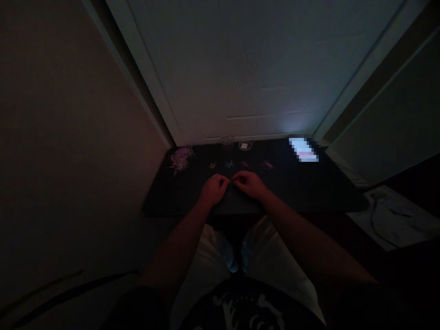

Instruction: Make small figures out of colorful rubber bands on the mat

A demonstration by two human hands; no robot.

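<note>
My left hand (215,189) and my right hand (250,184) meet over the near part of a dark table (309,190). On each, thumb and fingers are pinched together, with the fingertips almost touching. Whatever lies between them is too small and dark to make out. Just beyond my hands is a row of small clusters of thin strands: a pale yellowish one (213,165), a bluish one (229,163), a reddish one (244,164) and a pink one (267,165). Faint small pieces (229,194) lie between my wrists.
A larger heap of thin mixed pink, purple and pale strands (181,159) is at the table's far left. A clear round container (227,140) and a round lid-like piece with a white label (245,146) stand near the back. A glowing blurred screen (304,150) lies far right.
</note>
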